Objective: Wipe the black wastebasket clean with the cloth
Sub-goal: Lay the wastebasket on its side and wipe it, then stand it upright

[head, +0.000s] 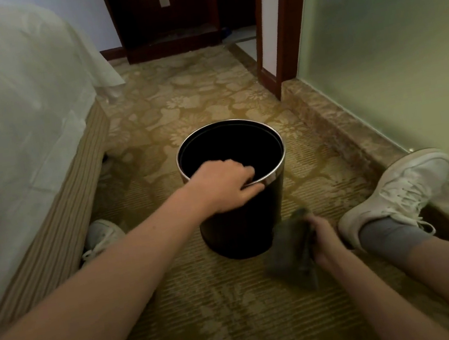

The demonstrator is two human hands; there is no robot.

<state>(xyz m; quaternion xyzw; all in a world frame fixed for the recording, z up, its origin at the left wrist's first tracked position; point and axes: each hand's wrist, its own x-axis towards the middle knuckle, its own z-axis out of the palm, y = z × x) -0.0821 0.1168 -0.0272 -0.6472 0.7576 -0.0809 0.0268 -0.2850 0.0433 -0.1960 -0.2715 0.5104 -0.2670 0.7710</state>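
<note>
Wastebasket [241,211] on carpet [206,99], bed [3,116] left, cloth [292,250] just right.

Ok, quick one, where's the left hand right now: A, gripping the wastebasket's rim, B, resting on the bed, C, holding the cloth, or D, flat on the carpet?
A: the left hand grips the near rim of the black wastebasket, fingers curled over it, while the right hand holds the cloth.

Head camera looks forward and down from close above the carpet [240,314]; single view.
</note>
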